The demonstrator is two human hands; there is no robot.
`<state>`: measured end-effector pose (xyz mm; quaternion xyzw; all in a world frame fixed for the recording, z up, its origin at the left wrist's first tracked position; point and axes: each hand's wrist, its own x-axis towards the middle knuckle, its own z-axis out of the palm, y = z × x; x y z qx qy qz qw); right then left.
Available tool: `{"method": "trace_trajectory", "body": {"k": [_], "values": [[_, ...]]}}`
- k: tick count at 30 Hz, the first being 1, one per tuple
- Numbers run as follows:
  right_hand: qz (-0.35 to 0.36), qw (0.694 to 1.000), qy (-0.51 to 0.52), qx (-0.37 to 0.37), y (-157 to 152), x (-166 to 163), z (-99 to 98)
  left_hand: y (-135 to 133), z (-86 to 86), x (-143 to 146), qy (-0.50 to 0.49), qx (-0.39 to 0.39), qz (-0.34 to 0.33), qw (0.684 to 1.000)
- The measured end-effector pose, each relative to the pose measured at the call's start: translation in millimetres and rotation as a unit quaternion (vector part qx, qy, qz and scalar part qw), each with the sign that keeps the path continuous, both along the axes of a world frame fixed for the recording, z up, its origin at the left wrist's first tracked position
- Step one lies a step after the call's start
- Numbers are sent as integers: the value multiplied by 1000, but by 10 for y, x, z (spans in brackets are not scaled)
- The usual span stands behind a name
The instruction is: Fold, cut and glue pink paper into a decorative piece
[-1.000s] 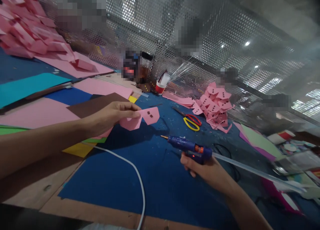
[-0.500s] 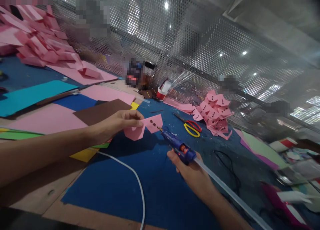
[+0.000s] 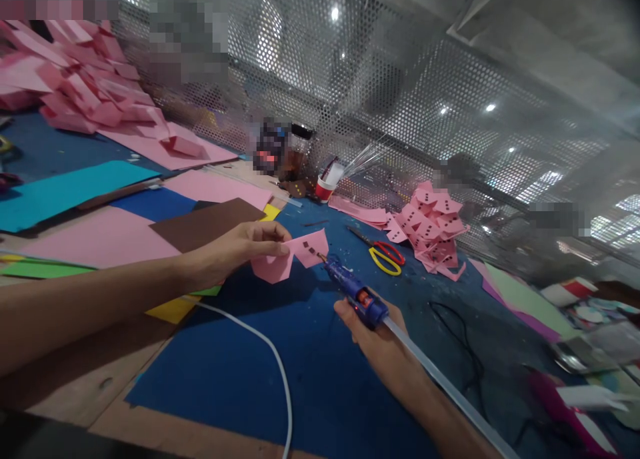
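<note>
My left hand (image 3: 240, 246) pinches a folded pink paper piece (image 3: 290, 258) with small dark squares on it, held above the blue sheet (image 3: 280, 366). My right hand (image 3: 373, 336) grips a blue glue gun (image 3: 353, 291). Its nozzle tip touches the right edge of the pink piece. A clear glue stick (image 3: 440, 386) juts out of the gun's back toward the lower right.
A white cable (image 3: 265, 352) curves across the blue sheet. Red and yellow scissors (image 3: 383, 254) lie beyond the gun, beside a heap of pink pieces (image 3: 430, 226). Coloured paper sheets (image 3: 75, 192) cover the left; another pink heap (image 3: 75, 86) sits far left. A perforated metal screen (image 3: 400, 99) backs the table.
My right hand has swung the glue gun up and left until its nozzle met the pink piece. The left hand has stayed nearly still with the piece.
</note>
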<state>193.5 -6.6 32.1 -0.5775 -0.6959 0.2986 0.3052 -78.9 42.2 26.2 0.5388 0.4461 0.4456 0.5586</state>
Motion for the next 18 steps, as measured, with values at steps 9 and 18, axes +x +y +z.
{"method": "trace_trajectory", "body": {"k": [9, 18], "values": [[20, 1000, 10, -9, 24, 9, -20, -12, -2, -5, -12, -8, -5, 1000], [-2, 1000, 12, -4, 4, -11, 43, -4, -24, -18, -13, 1, -10, 1000]]}}
